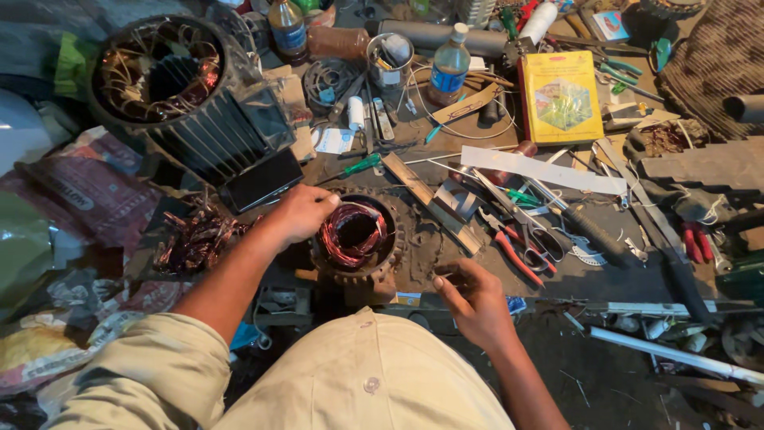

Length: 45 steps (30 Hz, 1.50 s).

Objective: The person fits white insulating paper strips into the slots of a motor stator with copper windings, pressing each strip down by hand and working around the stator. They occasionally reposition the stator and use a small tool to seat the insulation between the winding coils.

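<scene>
Mid rewinding, I'd judge — left hand (306,211) rests on the rim of the small motor stator (356,236) w/ copper coils, centre of desk (605,275). Right hand (475,296) grip narrow, pinching something thin — can't tell what. Next calls for steady seating of wire.

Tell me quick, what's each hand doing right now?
Left hand: curled on the rim of the round finned stator with copper windings; firm grip cannot be told.
Right hand: fingers pinched, contents too small to tell.
</scene>
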{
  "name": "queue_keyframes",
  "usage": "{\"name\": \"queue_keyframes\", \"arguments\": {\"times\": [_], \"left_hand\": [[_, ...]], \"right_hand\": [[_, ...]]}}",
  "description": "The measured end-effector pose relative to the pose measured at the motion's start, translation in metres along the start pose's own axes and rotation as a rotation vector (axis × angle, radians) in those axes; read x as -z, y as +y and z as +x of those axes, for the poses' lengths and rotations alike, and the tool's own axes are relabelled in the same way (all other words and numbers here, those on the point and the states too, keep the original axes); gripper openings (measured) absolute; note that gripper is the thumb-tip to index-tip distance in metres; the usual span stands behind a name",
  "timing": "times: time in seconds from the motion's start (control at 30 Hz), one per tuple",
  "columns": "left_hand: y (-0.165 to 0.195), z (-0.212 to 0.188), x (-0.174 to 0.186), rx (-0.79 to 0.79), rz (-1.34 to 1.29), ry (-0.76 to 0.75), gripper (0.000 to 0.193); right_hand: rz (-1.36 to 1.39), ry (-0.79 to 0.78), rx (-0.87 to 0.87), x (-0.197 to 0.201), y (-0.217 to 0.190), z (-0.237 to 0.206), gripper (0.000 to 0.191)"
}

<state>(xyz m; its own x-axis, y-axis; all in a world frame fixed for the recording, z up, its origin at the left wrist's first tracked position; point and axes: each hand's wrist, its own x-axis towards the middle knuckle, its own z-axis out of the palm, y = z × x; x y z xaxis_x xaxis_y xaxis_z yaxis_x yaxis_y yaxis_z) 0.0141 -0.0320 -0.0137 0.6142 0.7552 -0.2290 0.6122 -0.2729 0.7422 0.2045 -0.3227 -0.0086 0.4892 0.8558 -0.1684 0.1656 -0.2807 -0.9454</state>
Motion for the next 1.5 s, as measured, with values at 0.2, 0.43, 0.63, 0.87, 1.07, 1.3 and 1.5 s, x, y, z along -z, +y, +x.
{"name": "queue_keyframes", "arguments": {"times": [0.2,0.43,0.63,0.87,1.07,1.3,1.5], "left_hand": [[-0.003,-0.002,-0.003,0.049,-0.071,-0.013,0.035],[-0.005,-0.003,0.003,-0.05,0.134,-0.036,0.029],[-0.014,-0.001,0.006,-0.117,0.153,-0.029,0.026],[-0.01,-0.005,0.014,-0.105,0.154,-0.064,0.028],[0.008,-0.019,0.027,-0.054,0.117,-0.111,0.031],[0.01,-0.02,0.024,-0.206,0.012,-0.006,0.026],[0.007,-0.019,0.013,-0.169,-0.222,-0.003,0.033]], "right_hand": [[0.022,-0.03,0.055,-0.006,-0.002,0.001,0.015],[-0.044,-0.017,0.037,-0.006,-0.001,0.004,0.016],[-0.009,-0.011,0.017,-0.004,0.001,0.005,0.017],[0.013,0.009,-0.043,0.001,0.001,0.005,0.019],[-0.022,0.047,-0.035,0.008,0.003,0.006,0.019],[0.023,0.048,-0.01,0.013,0.013,0.01,0.019],[0.038,0.041,-0.05,0.014,0.022,0.015,0.019]]}}
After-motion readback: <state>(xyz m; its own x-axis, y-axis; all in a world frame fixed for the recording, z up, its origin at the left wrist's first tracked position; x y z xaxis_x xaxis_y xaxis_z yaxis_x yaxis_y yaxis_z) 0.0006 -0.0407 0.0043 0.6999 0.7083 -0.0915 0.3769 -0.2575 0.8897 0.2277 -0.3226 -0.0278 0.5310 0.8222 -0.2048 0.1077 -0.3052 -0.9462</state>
